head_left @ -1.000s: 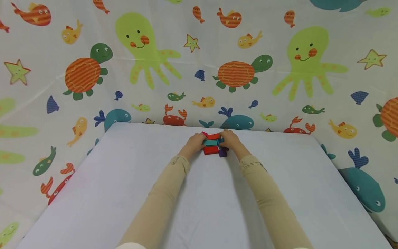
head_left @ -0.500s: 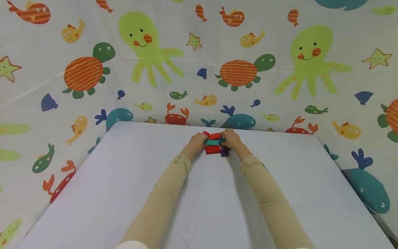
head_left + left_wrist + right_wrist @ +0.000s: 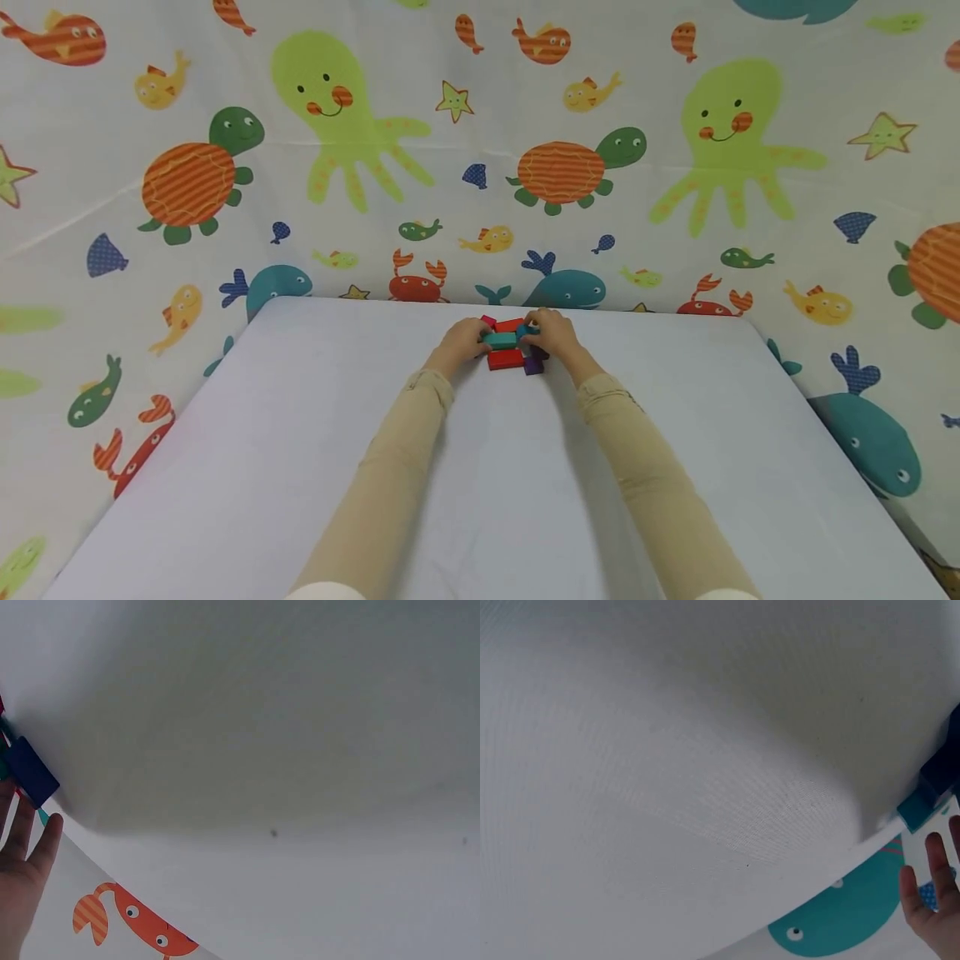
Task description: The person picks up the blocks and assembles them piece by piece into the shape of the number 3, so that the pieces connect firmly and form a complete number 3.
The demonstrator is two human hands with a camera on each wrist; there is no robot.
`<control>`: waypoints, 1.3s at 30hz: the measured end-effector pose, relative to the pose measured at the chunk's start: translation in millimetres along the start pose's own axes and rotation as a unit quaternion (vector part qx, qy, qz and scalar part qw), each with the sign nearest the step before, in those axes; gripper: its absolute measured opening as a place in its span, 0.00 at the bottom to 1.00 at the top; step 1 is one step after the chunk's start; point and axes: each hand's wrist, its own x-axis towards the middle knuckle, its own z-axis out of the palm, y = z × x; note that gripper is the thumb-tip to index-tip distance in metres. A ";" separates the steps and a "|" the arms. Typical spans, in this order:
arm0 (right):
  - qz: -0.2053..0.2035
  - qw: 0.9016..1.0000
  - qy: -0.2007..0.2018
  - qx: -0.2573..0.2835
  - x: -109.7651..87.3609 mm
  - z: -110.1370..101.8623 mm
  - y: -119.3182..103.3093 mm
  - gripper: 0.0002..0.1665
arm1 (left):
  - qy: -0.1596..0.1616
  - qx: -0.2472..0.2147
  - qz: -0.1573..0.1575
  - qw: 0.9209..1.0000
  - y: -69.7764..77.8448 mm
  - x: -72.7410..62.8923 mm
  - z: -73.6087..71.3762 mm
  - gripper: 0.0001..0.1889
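Teal block [image 3: 501, 341] runs sideways, left hand [image 3: 459, 344] hiding its left end, right hand [image 3: 557, 335] opposite; I can't tell either grip remotely.

Long beige sleeves cover both of the person's arms, the left sleeve [image 3: 372, 492] and the right sleeve [image 3: 663, 492] matching in their plain, fairly close-fitting cloth. Soft creases cross the fabric along the forearms. The left cuff [image 3: 432, 388] and right cuff [image 3: 606, 393] are gathered and slightly puckered near the wrists, each bearing small dark marks too fine to read. At the bottom edge of the head view, a rounded whitish band shows on the left arm [image 3: 327, 591] and another on the right arm [image 3: 726, 594].
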 end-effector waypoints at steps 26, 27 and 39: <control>-0.009 0.997 0.061 0.035 -10.4 -13.0 -26.5 0.20 | 0.018 -0.067 0.059 0.996 -27.5 -19.4 -21.6 0.21; -0.011 0.998 0.061 0.029 -12.4 -13.6 -27.2 0.20 | 0.020 -0.071 0.064 0.995 -27.4 -21.1 -21.9 0.21; -0.002 0.998 0.055 0.015 -31.8 -24.6 -35.0 0.21 | 0.028 -0.058 0.112 0.992 -19.7 -36.3 -33.7 0.18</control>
